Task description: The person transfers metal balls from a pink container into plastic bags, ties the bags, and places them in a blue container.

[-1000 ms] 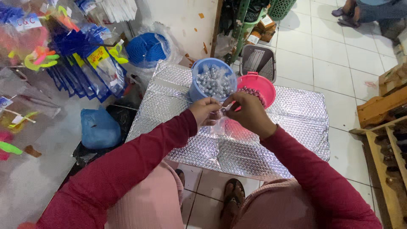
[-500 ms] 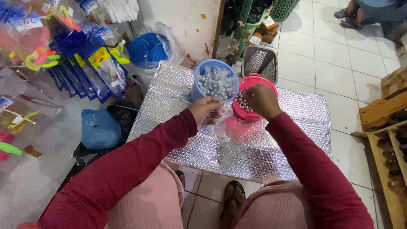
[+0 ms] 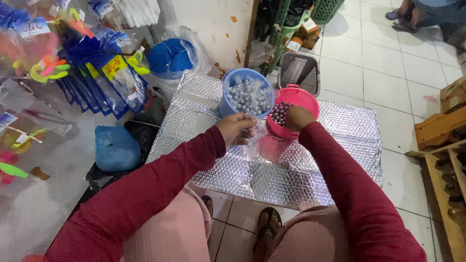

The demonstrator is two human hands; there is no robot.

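Note:
My left hand holds a small clear plastic bag that hangs over the silver bubble-wrap sheet. My right hand reaches into a pink bucket filled with small dark purple balls; its fingers are curled among them, and whether it holds any is hidden. Beside it to the left stands a blue bucket full of small silver-grey balls. Both arms wear dark red sleeves.
Blue packets hang on a rack at left, with a blue rope coil in plastic behind. A blue bag lies on the floor. A dark mesh basket stands behind the buckets. Wooden crates at right. Another person's feet far back.
My right hand left the bag by my left hand and moved up into the pink bucket. The left hand has stayed put with the bag.

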